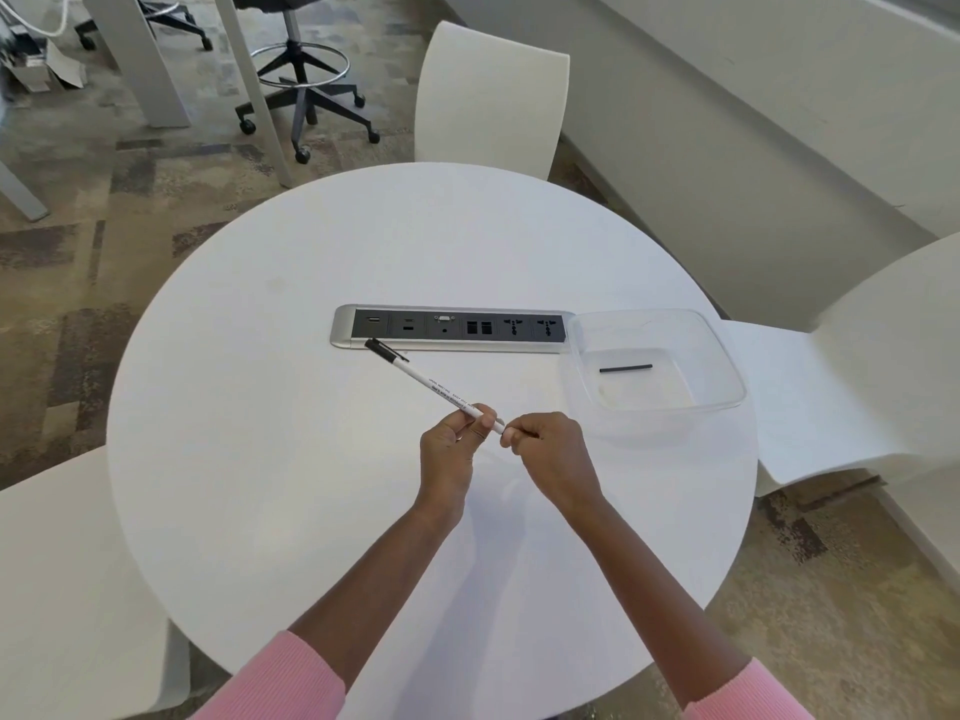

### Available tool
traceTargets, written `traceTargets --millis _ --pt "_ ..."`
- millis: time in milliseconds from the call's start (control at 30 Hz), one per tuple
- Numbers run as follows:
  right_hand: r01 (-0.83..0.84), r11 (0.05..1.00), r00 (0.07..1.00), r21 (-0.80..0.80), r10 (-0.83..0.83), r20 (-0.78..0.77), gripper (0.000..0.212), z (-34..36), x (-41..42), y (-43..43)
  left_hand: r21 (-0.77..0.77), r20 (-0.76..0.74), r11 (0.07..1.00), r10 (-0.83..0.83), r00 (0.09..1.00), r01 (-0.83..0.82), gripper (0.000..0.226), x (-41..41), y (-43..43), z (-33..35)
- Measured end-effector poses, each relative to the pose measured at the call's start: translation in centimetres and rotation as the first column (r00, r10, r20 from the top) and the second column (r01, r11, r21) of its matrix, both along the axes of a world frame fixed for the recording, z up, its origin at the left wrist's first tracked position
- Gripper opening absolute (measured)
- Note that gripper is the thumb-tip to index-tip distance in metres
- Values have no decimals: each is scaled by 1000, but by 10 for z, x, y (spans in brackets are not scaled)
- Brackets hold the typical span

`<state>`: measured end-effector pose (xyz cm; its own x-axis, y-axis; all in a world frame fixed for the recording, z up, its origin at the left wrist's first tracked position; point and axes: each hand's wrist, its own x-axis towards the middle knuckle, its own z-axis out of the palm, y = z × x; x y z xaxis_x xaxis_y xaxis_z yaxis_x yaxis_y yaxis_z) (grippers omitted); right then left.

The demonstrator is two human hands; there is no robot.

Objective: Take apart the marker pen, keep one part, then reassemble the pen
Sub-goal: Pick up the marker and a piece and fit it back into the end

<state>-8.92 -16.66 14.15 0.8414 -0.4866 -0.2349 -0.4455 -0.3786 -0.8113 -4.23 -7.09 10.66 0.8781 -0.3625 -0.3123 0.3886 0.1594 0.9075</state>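
Note:
A white marker pen with a black cap at its far end is held above the round white table, slanting from upper left to lower right. My left hand pinches the barrel near its lower end. My right hand grips the very end of the pen, its fingers curled round that tip and hiding it. A thin black stick-like pen part lies alone in the clear plastic container on the right side of the table.
A silver and black socket panel is set into the table's middle, just beyond the pen's cap. White chairs stand at the far side, at the right and at the near left. An office stool is on the carpet beyond.

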Motion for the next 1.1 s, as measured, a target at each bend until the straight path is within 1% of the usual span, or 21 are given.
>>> traceTargets --millis 133,267,367,400,433,500,533,567,600,667,733,800,867,933,967,1033,1100 --pt "3 985 997 175 10 -77 32 6 5 -6 -9 22 1000 -11 1000 11 20 0 2 1" --pt "-58 952 986 302 102 -132 31 11 6 -12 -20 22 998 -53 998 53 21 -2 4 1" --pt "-24 911 967 412 126 -222 31 12 9 -15 -25 23 997 -73 997 73 23 -3 6 1" --pt "8 878 956 479 133 -260 31 12 9 -16 -25 33 996 -85 996 86 23 -3 6 1" --pt "42 825 948 563 146 -284 31 11 9 -17 -26 46 995 -97 994 98 23 -3 7 2" --pt "113 684 939 721 164 -303 31 8 8 -20 -27 57 994 -106 993 108 23 -4 8 4" --pt "143 617 938 774 166 -305 32 7 7 -21 -27 55 994 -103 993 105 22 -4 8 4" --pt "162 571 940 805 158 -302 32 5 7 -22 -26 52 995 -100 994 101 22 -4 8 5" --pt "168 556 945 814 143 -293 31 5 7 -22 -21 49 995 -95 994 96 21 -3 8 5" --pt "135 599 962 789 111 -249 29 7 7 -21 -11 42 997 -75 996 75 20 -1 6 6" --pt "76 647 982 759 84 -170 28 8 6 -20 -16 22 999 -38 999 38 19 0 4 8" --pt "15 731 995 682 55 -81 28 8 3 -19 -25 1 1000 -7 1000 7 17 2 3 11" --pt "-27 861 1000 508 31 0 22 6 0 -16 -29 -21 1000 8 1000 -9 12 2 2 14" --pt "-18 965 997 262 -3 81 11 2 -4 -12 -34 -44 999 19 999 -21 13 2 3 15" --pt "0 992 992 128 -16 126 7 1 -5 -11 -36 -54 999 23 998 -25 17 1 3 15" --pt "16 996 978 -83 2 211 6 -3 -7 -8 -42 -82 998 36 996 -40 20 0 3 16" --pt "8 982 961 -186 44 271 6 -6 -8 -7 -62 -123 996 50 991 -58 16 0 3 18"
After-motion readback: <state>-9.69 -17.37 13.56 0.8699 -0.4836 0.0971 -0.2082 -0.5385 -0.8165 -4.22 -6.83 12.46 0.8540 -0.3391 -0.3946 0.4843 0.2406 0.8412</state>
